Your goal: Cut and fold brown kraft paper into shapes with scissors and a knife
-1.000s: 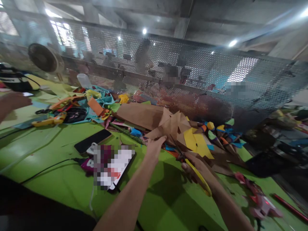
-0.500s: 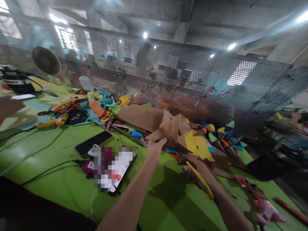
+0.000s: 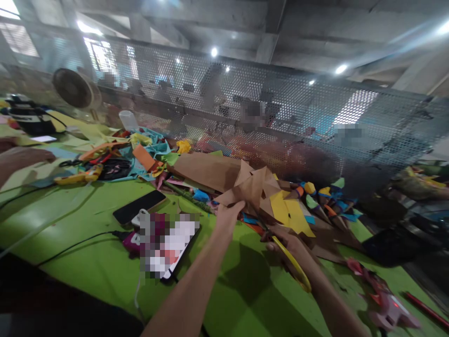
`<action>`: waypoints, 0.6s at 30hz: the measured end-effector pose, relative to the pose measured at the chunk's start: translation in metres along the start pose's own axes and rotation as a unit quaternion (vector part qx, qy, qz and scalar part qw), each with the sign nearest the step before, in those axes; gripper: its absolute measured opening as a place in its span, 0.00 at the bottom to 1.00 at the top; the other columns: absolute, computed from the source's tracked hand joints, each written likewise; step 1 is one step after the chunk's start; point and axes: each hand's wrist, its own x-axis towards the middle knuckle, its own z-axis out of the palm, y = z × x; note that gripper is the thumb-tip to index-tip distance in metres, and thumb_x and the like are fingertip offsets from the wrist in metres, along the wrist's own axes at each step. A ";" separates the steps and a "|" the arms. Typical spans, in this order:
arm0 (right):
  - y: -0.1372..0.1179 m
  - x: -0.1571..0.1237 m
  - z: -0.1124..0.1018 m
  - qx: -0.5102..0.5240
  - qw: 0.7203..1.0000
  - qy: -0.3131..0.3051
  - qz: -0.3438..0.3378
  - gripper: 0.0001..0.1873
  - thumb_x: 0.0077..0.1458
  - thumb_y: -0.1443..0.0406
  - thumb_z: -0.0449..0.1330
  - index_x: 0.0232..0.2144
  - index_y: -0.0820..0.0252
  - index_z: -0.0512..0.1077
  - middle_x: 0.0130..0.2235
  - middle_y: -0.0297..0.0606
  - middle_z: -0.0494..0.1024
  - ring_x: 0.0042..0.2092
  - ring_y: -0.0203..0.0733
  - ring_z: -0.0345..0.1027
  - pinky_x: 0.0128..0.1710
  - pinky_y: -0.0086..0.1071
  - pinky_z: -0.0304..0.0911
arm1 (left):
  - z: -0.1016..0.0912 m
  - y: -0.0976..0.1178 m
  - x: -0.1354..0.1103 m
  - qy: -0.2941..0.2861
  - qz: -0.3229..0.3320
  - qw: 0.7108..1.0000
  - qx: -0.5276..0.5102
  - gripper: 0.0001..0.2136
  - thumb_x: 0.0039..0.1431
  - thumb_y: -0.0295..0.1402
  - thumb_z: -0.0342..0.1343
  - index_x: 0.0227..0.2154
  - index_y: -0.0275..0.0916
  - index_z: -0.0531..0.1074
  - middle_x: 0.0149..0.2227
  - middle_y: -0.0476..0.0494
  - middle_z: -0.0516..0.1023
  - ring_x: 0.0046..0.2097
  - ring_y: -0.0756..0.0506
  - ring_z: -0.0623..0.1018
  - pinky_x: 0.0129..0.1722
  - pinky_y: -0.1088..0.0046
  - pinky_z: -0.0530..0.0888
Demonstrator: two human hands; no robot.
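Observation:
My left hand (image 3: pixel 229 211) pinches the lower edge of a folded piece of brown paper (image 3: pixel 257 185) with several pointed flaps. In my right hand (image 3: pixel 284 241) is a pair of scissors with yellow handles (image 3: pixel 293 262). Their blades point up and left at the paper's lower edge, close to my left fingers; whether they are cutting I cannot tell. A yellow paper piece (image 3: pixel 291 213) lies just right of the brown paper. Behind it on the left a larger brown sheet (image 3: pixel 206 171) is spread out.
On the green table (image 3: pixel 87 215) lie a dark phone (image 3: pixel 139 207), a lit phone (image 3: pixel 175 248) and cables. A pink glue gun (image 3: pixel 391 306) lies at lower right. Coloured paper scraps (image 3: pixel 154 150) heap at left, near another person's hand (image 3: pixel 28 161). A perforated metal screen (image 3: pixel 217 103) stands behind.
The view has shifted slightly, so the scene sits a little farther right. The other person's hand at left reaches farther in. My hands, the scissors and the brown paper keep nearly the same pose.

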 end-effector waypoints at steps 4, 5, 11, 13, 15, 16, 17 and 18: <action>0.006 0.003 0.000 -0.013 1.000 0.016 -0.011 0.21 0.48 0.47 0.59 0.28 0.59 0.75 0.27 0.37 0.75 0.29 0.44 0.69 0.25 0.31 0.64 | -0.001 0.002 -0.001 -0.006 0.020 1.000 0.013 0.14 0.38 0.28 0.66 0.33 0.33 0.80 0.36 0.38 0.83 0.39 0.40 0.81 0.42 0.66 0.76; 0.009 0.004 0.001 -0.014 1.000 0.017 -0.006 0.21 0.47 0.47 0.59 0.28 0.59 0.75 0.27 0.38 0.76 0.30 0.45 0.70 0.27 0.31 0.65 | -0.001 0.002 -0.001 -0.010 0.024 1.000 0.012 0.14 0.38 0.28 0.66 0.33 0.33 0.80 0.37 0.39 0.83 0.39 0.40 0.81 0.43 0.66 0.76; 0.026 0.008 0.006 -0.001 0.999 0.034 0.016 0.23 0.43 0.46 0.60 0.29 0.60 0.77 0.28 0.38 0.78 0.32 0.47 0.72 0.29 0.33 0.66 | -0.001 -0.002 0.000 -0.012 0.021 1.000 -0.011 0.17 0.37 0.29 0.67 0.36 0.34 0.80 0.39 0.40 0.83 0.41 0.41 0.81 0.44 0.67 0.75; 0.025 0.008 0.006 -0.006 0.999 0.030 0.017 0.23 0.44 0.46 0.59 0.29 0.59 0.76 0.28 0.38 0.78 0.31 0.47 0.72 0.28 0.32 0.66 | -0.001 -0.001 0.001 -0.013 0.007 1.000 -0.009 0.17 0.37 0.30 0.67 0.35 0.34 0.80 0.38 0.40 0.83 0.40 0.41 0.81 0.43 0.67 0.76; 0.019 0.006 0.004 -0.028 0.999 0.018 0.007 0.23 0.47 0.46 0.58 0.29 0.59 0.75 0.28 0.38 0.78 0.32 0.48 0.72 0.29 0.33 0.66 | 0.000 0.001 0.000 -0.006 0.001 1.000 -0.004 0.16 0.37 0.29 0.67 0.34 0.35 0.80 0.37 0.41 0.83 0.38 0.42 0.81 0.41 0.68 0.76; 0.016 0.005 0.003 -0.042 0.999 0.014 -0.004 0.22 0.49 0.46 0.57 0.30 0.59 0.75 0.29 0.39 0.78 0.33 0.49 0.73 0.31 0.34 0.66 | 0.000 0.002 -0.001 0.000 0.000 1.000 -0.002 0.15 0.36 0.29 0.67 0.33 0.35 0.80 0.36 0.42 0.83 0.38 0.43 0.81 0.40 0.69 0.76; 0.013 0.004 0.002 -0.055 0.998 0.011 -0.018 0.22 0.50 0.46 0.56 0.31 0.59 0.75 0.30 0.39 0.79 0.35 0.50 0.73 0.33 0.35 0.67 | 0.001 0.003 -0.001 0.006 -0.003 1.000 0.001 0.14 0.36 0.28 0.66 0.32 0.36 0.80 0.34 0.43 0.83 0.36 0.44 0.80 0.38 0.71 0.75; 0.010 0.003 0.000 -0.067 0.997 0.008 -0.031 0.23 0.51 0.47 0.56 0.33 0.59 0.75 0.32 0.40 0.80 0.36 0.51 0.74 0.35 0.36 0.68 | 0.001 0.004 -0.002 0.015 -0.012 1.000 0.004 0.12 0.36 0.27 0.66 0.30 0.36 0.79 0.32 0.44 0.82 0.34 0.45 0.80 0.35 0.72 0.75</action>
